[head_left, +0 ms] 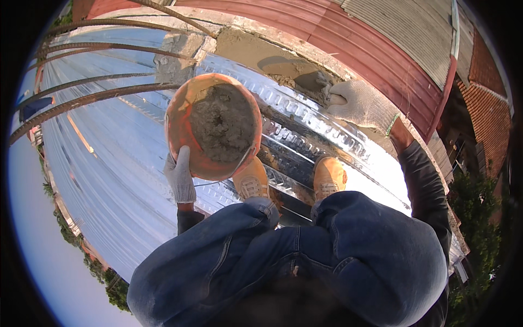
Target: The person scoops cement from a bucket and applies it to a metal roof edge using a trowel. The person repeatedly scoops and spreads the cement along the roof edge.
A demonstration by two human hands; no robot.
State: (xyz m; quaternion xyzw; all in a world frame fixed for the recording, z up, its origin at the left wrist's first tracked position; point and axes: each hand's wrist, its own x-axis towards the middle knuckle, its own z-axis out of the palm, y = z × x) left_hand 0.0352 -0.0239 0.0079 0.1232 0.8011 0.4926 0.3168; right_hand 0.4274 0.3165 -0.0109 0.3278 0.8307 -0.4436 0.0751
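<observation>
An orange bucket (184, 143) part-filled with wet grey mortar (222, 122) is tilted toward me, left of the middle. My left hand (181, 177), in a pale knit glove, grips its near left rim, the thumb over the edge and the fingers hidden behind the wall. Out to the right, my right hand (362, 106), gloved too, is closed round the handle end of a mortar-smeared trowel (316, 82). The trowel's blade lies against the wet mortar layer (272, 52) along the wall ledge. Mortar hides much of the blade's outline.
Several bent rebar rods (92, 98) reach in from the left above shiny metal sheeting (120, 147). A rough concrete block (177, 57) stands by the ledge. My tan shoes (329, 175) rest on dark metal beams (289, 163). Beyond the wall lies a red metal roof (348, 38).
</observation>
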